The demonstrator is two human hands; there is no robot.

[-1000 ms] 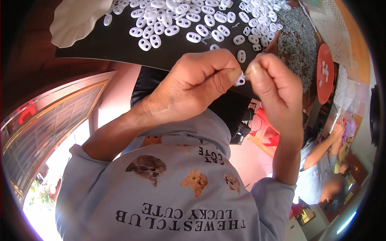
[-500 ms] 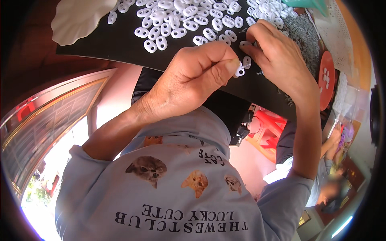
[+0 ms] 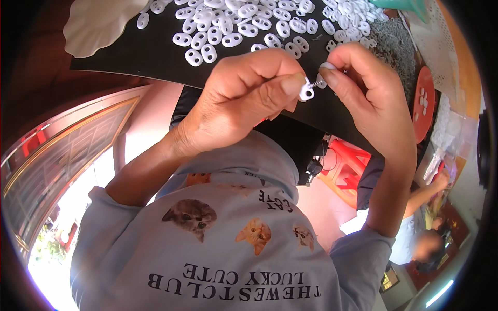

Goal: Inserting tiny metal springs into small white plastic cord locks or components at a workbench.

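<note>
1. We keep the left hand (image 3: 249,96) pinched, thumb against finger, on the small white piece (image 3: 306,93). It sits just above the dark table's (image 3: 140,59) near edge, with its holed end showing.
2. We leave the thin spring (image 3: 315,83) free on the right side of that piece; a fingertip over it would probably bend it or knock it loose.
3. With the right hand (image 3: 373,90) we grip a white cap-like piece (image 3: 327,66) between thumb and fingertip, near the spring's outer end. Our fingers hide much of it, so we cannot tell which way its opening faces.
4. We do best to check that facing, then line the two pieces up along the spring, since a slanted push could make it buckle.
5. We hold the left wrist steady and let the right hand make the fine corrections.
6. We work clear of the loose white ovals (image 3: 232,40) and the grey heap (image 3: 391,46), where a dropped spring would be hard to find.
</note>
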